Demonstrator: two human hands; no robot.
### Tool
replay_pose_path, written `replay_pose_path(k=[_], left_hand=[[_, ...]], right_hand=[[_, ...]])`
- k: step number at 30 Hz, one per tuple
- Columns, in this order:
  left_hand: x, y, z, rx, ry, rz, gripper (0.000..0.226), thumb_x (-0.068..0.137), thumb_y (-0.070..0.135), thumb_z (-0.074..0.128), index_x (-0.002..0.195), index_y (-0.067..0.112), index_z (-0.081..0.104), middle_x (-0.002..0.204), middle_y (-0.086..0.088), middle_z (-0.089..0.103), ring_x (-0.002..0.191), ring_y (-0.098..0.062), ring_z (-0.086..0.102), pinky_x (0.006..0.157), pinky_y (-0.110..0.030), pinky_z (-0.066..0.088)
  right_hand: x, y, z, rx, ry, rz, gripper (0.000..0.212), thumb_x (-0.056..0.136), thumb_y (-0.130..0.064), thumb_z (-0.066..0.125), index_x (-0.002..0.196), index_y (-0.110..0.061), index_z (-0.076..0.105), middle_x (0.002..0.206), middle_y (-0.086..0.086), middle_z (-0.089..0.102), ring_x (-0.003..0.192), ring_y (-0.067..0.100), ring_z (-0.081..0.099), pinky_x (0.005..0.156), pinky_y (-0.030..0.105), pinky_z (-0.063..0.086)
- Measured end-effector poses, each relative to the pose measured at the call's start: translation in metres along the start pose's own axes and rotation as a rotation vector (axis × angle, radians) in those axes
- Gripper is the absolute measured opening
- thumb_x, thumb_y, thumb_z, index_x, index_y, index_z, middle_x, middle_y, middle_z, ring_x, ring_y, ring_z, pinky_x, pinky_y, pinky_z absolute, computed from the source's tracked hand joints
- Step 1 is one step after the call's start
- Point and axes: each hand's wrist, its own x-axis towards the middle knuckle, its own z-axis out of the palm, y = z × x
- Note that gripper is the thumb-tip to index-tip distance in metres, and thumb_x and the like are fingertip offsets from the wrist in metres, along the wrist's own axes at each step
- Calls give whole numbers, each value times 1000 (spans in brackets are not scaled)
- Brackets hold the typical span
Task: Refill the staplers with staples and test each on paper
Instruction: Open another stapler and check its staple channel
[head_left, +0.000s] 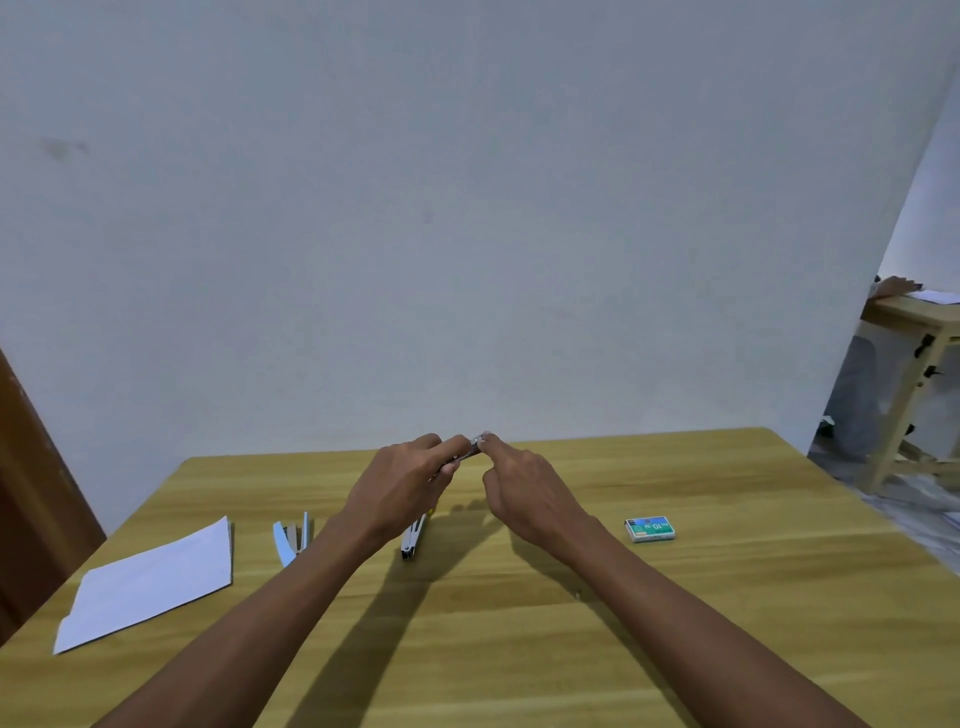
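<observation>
Both forearms reach forward; left hand (410, 483) grips stapler (460, 457), right hand (524, 488) pinches its tip

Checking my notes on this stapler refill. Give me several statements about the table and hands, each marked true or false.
1. The staple box lies right of both hands. True.
2. The paper lies under the staple box. False: it lies far left, apart from it.
3. The left hand holds a small metal object. True.
4. The right hand rests flat on the table. False: it is raised, fingertips at that object.
5. The light blue stapler lies shut. False: it lies open.
</observation>
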Motion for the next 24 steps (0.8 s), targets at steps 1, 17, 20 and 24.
replay_pose_path(k=[1, 17, 20, 24], left_hand=[[0, 1, 0, 11, 11, 2, 26, 92, 17, 59, 106, 33, 44, 69, 4, 53, 48, -25, 45, 44, -28, 38], [-6, -10, 3, 10, -3, -8, 17, 92, 19, 60, 103, 29, 51, 69, 5, 54, 48, -24, 47, 43, -30, 40], [-9, -10, 4, 11, -11, -6, 17, 93, 20, 58, 105, 30, 51, 70, 5, 55, 49, -23, 47, 43, -30, 41], [-11, -9, 4, -26, 10, -32, 13, 93, 20, 59, 103, 28, 54, 69, 7, 52, 50, -23, 47, 44, -30, 41]], right_hand=[[0, -1, 0, 96, 2, 36, 37, 86, -7, 38, 120, -13, 52, 85, 13, 66, 60, 27, 43, 58, 42, 41], [2, 12, -13, 184, -151, 15, 55, 85, -4, 39, 133, -29, 51, 114, 10, 68, 77, 23, 62, 75, 42, 51], [3, 8, -12, 1, -152, 3, 49, 90, -5, 41, 136, -19, 47, 101, 14, 69, 77, 35, 57, 68, 44, 47], [5, 7, -16, -156, -166, -102, 41, 90, -7, 40, 130, -14, 46, 89, 12, 67, 65, 33, 53, 59, 42, 44]])
